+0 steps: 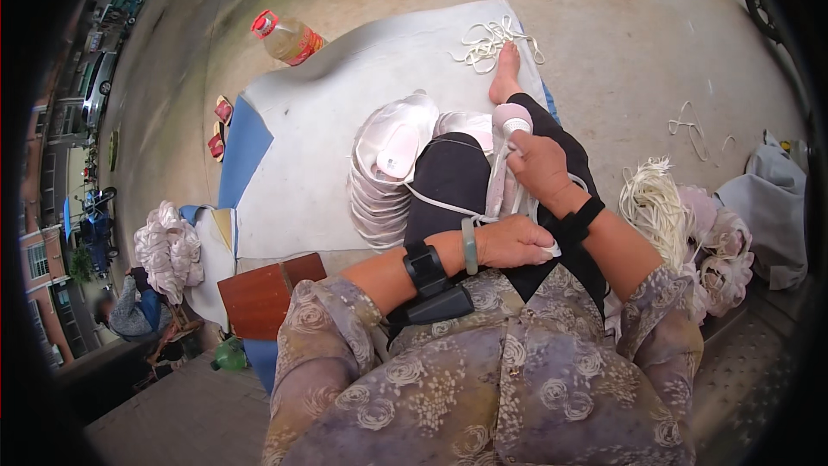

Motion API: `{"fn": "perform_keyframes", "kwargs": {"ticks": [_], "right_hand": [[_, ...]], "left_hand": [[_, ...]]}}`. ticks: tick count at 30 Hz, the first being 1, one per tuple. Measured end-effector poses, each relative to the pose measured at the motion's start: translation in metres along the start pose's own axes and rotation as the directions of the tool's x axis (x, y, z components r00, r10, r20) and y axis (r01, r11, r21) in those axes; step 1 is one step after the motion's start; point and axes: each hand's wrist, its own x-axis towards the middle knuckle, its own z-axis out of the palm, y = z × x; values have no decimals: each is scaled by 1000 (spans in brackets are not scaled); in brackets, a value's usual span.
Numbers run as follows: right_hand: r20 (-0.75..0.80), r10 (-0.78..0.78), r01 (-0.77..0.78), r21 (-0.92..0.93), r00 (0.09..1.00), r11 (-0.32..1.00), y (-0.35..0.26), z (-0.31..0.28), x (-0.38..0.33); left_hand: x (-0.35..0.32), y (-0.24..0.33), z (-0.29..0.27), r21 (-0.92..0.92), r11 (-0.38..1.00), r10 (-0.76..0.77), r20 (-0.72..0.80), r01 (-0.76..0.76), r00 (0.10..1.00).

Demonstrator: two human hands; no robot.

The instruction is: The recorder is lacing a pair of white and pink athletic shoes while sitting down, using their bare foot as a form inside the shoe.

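A pale pink and white shoe upper (511, 117) rests between my thighs, its rounded toe pointing away from me. My right hand (541, 171) is closed over it, fingers curled near the toe. Nearer my lap, my left hand (515, 242) is a loose fist, with a bit of white showing at its fingertips. White lace (450, 205) crosses my left thigh toward that fist; the hands hide where it ends. Just left of my left knee stands a stack of white shoe uppers (379, 198) with pale pink insides.
I sit on a pale mat (302, 147). Loose white laces (492, 41) lie by my bare foot. A lace bundle (653, 203) and more pink uppers (724, 246) are at right. Left are a bottle (291, 40), brown board (259, 300) and heaped uppers (168, 246). Another person (138, 311) sits far left.
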Motion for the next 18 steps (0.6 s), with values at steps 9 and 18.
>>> {"fn": "perform_keyframes", "kwargs": {"ticks": [9, 18], "right_hand": [[335, -513, 612, -409, 790, 677, -12, -4, 6], [-37, 189, -165, 337, 981, 927, 15, 8, 8]], "left_hand": [[6, 19, 2, 4, 1000, 19, 1, -19, 1000], [7, 19, 1, 52, 998, -21, 26, 20, 999]]}}
